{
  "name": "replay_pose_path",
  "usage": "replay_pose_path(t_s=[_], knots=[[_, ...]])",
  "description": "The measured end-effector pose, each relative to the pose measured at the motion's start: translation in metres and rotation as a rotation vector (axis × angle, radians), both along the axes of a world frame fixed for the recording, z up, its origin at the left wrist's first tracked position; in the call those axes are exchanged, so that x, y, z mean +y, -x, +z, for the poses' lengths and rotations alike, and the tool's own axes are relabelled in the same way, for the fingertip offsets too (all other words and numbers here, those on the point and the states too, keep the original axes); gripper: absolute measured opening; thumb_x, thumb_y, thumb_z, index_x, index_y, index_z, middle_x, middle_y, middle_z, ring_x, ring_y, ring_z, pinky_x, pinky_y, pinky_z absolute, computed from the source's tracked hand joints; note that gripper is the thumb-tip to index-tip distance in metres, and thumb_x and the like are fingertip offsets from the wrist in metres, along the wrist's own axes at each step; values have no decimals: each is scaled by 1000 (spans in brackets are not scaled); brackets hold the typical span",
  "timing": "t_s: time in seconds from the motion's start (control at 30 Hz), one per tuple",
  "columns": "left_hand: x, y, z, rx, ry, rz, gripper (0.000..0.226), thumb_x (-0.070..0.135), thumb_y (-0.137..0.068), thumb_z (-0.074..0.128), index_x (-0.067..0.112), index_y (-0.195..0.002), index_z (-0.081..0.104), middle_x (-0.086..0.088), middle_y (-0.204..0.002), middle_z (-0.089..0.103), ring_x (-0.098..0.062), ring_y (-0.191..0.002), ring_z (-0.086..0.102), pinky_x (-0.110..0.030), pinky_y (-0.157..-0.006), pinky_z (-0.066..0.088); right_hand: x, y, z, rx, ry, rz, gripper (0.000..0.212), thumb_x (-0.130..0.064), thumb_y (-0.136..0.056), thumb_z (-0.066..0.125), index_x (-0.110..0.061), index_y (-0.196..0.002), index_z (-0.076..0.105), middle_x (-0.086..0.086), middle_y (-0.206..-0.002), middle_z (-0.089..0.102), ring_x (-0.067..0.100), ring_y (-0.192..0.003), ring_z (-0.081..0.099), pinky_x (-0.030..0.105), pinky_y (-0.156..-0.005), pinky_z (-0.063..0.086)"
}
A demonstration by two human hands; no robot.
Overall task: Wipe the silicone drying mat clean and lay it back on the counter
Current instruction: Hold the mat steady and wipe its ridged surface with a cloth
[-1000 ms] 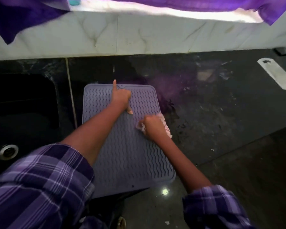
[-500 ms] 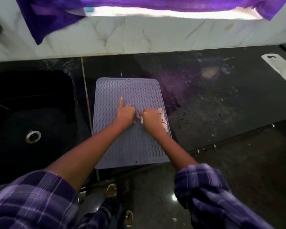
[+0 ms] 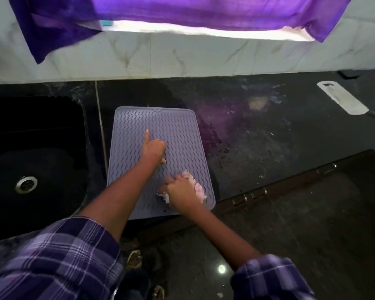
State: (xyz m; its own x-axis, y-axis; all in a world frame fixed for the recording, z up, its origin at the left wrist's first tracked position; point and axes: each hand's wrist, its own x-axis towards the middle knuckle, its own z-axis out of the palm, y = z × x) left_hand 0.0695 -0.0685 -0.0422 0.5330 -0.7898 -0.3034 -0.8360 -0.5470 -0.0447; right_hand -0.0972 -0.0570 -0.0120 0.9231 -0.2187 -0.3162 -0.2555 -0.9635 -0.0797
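Silicone drying mat (image 3: 178, 126) lies flat on the black counter (image 3: 268, 148), centre frame. Your right hand (image 3: 182, 194) grips a pale cloth (image 3: 198, 188) at its lower right; your left hand (image 3: 153, 148), forefinger out, pins it. Wiping looks underway; final placement remains.

Left arm: bare forearm reaching forward from a rolled plaid sleeve (image 3: 59, 254).
Left hand (image 3: 153, 148): knuckles up, index finger stretched straight ahead, other fingers curled under, thumb pointing down.
Right arm: bare forearm angled forward and inward from a plaid cuff (image 3: 266, 278).
Right hand (image 3: 181, 192): palm down, fingers bunched closed over a pale pink cloth (image 3: 198, 189).
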Motion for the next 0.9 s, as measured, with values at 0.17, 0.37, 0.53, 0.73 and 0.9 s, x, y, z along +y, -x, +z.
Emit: replay_pose_path(t_s=[0.17,0.37,0.53,0.73,0.9], knots=[[1,-3,0,-14,-12,-44,45,41,-84,66,12,-118,61,-5,-115,65,-22,-119,57,-46,-120,-6,6,40,-1,99,-91,13,37,-17,-88,61,-15,-125,60,9,-129,57,28,-122,49,41,-110,36],[-34,-32,26,28,3,-39,48,37,-74,77,13,-110,59,-5,-112,65,-24,-119,56,-46,-120,7,-78,0,49,-240,-175,-446,19,-22,-86,66,-24,-104,70,2,-103,69,18,-89,64,30,-79,54],[-62,-47,16,102,36,-79,52,46,-74,74,14,-114,61,-6,-119,64,-23,-123,54,-47,-120,1,-160,-66,52,-318,0,-547,28,-16,-85,63,-25,-109,71,7,-111,69,29,-102,64,38,-86,53],[-83,-76,6,97,-53,-146,117,58,-65,76,9,-153,15,-12,-159,19,-26,-149,14,-48,-121,-2,-208,-159,19,-419,238,-405,29,-8,-91,54,-20,-112,70,9,-111,69,28,-105,62,38,-88,45],[-86,-89,9,84,-118,-176,126,75,-57,69,7,-152,20,-8,-157,27,-21,-148,21,-49,-120,-5,-220,-183,-20,-176,235,-274,32,-19,-95,44,-20,-119,65,7,-123,62,29,-117,53,37,-95,37]])
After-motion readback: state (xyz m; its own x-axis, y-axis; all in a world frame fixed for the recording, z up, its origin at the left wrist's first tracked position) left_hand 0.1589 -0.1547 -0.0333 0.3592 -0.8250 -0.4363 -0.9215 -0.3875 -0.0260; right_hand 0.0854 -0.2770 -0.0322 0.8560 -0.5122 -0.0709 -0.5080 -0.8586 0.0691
